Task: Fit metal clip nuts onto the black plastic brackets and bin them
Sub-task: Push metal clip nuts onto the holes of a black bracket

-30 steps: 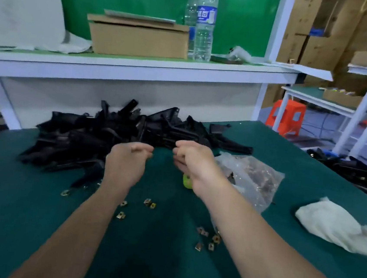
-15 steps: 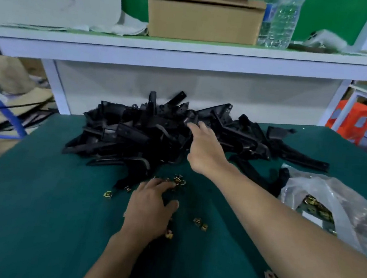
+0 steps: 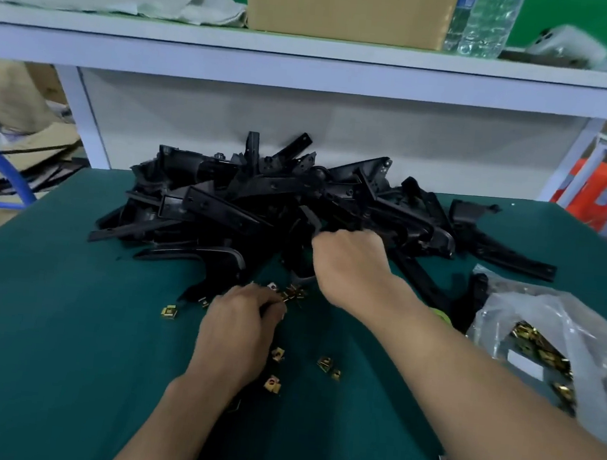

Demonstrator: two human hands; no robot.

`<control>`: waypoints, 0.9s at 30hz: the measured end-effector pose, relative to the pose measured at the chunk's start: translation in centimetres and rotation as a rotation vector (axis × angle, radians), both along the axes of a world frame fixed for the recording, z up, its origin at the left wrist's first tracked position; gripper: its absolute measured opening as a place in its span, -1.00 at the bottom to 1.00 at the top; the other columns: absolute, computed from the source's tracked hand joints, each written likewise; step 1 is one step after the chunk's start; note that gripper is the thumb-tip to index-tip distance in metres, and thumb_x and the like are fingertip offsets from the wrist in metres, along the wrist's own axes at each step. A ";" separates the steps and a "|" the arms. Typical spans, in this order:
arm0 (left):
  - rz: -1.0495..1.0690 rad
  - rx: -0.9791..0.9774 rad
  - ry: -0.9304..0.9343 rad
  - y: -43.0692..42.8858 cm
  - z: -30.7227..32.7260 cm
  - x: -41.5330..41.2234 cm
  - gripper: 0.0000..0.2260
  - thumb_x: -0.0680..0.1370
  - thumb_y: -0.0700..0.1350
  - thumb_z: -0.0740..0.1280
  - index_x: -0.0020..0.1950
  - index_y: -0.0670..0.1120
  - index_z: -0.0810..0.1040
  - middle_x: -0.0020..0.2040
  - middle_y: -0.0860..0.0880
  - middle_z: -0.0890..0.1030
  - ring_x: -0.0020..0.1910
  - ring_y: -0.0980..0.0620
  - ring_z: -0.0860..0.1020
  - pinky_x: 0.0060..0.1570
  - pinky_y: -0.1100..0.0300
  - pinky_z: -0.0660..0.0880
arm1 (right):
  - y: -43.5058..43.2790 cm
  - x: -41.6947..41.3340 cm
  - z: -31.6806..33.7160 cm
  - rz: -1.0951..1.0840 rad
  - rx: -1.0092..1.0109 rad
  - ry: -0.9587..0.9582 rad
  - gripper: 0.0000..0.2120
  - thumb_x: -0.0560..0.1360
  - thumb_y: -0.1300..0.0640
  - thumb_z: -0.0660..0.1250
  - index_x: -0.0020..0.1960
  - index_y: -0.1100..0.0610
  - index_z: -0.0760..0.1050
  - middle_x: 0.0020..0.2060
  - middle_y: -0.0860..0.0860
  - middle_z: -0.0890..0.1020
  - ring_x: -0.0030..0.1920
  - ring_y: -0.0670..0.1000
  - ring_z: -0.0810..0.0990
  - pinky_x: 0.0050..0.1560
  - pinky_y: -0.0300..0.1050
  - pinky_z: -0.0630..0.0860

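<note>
From the head view, the right hand (image 3: 347,264) is gripping a black plastic bracket (image 3: 309,217) at the pile's near edge. The left hand (image 3: 241,322) is curling over loose metal clip nuts (image 3: 293,294) on the green mat (image 3: 60,316), though I cannot tell whether it is pinching one. The picking-up step is probably going on, and the next move is calling for lining a nut up with the bracket's edge.

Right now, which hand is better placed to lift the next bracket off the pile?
Right. The right hand sits at the near edge of the black bracket pile, fingers curled on one bracket; the left hand is lower, fingertips among the loose clip nuts on the green mat.
</note>
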State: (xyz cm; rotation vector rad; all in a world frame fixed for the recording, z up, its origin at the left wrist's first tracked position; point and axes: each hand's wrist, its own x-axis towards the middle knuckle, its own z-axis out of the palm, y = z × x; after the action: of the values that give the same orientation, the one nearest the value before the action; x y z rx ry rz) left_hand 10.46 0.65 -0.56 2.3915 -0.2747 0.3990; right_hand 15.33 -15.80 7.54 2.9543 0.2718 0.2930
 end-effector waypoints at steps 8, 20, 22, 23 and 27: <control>0.290 -0.246 0.018 0.0 1.6 -2.3 -0.86 0.55 0.01 0.41 -0.19 0.22 0.64 -0.35 0.35 0.61 -0.28 0.29 0.59 -0.30 0.29 0.44 | -4.0 -5.1 1.9 0.091 1.017 0.666 -0.75 0.59 0.07 0.38 0.22 0.15 0.57 -0.22 0.10 0.73 -0.26 0.05 0.63 -0.08 -0.03 0.52; 0.251 -0.379 0.057 0.0 2.4 -4.6 -0.75 0.50 -0.13 0.52 -0.17 0.25 0.64 -0.22 0.46 0.61 -0.17 0.45 0.58 -0.30 0.56 0.38 | -4.1 -12.1 0.4 0.026 1.642 0.548 -0.89 0.37 0.20 0.28 -0.19 0.01 0.39 -0.26 0.08 0.57 -0.43 0.07 0.43 -0.35 -0.11 0.35; 0.205 -0.414 0.055 -0.4 2.2 -4.6 -0.76 0.49 -0.17 0.53 -0.15 0.21 0.67 -0.22 0.42 0.64 -0.16 0.44 0.60 -0.22 0.57 0.41 | -4.4 -12.7 -1.2 -0.074 1.794 0.683 -0.82 0.42 0.25 0.23 0.01 0.12 0.42 -0.19 0.15 0.61 -0.41 0.10 0.47 -0.37 -0.11 0.33; 0.178 -0.432 0.054 -0.6 2.1 -4.7 -0.75 0.49 -0.18 0.53 -0.15 0.20 0.67 -0.21 0.40 0.65 -0.15 0.42 0.61 -0.15 0.54 0.45 | -4.7 -12.9 -2.1 -0.104 1.870 0.750 -0.80 0.47 0.29 0.19 0.07 0.17 0.45 -0.18 0.18 0.60 -0.41 0.11 0.48 -0.38 -0.11 0.32; 0.095 -0.421 0.030 -0.9 1.8 -4.7 -0.65 0.48 -0.28 0.51 -0.10 0.23 0.66 -0.15 0.42 0.65 -0.10 0.42 0.61 -0.02 0.51 0.51 | -6.1 -13.2 -3.5 -0.083 1.912 1.057 -0.73 0.62 0.13 0.18 0.06 0.25 0.61 -0.13 0.22 0.58 -0.32 0.15 0.54 -0.39 -0.12 0.44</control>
State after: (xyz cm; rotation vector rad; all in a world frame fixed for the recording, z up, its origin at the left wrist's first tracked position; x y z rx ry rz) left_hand 5.74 -0.30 1.22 1.9990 -0.0545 0.4183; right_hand 2.12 -21.94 4.02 4.2691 -0.2538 -2.3654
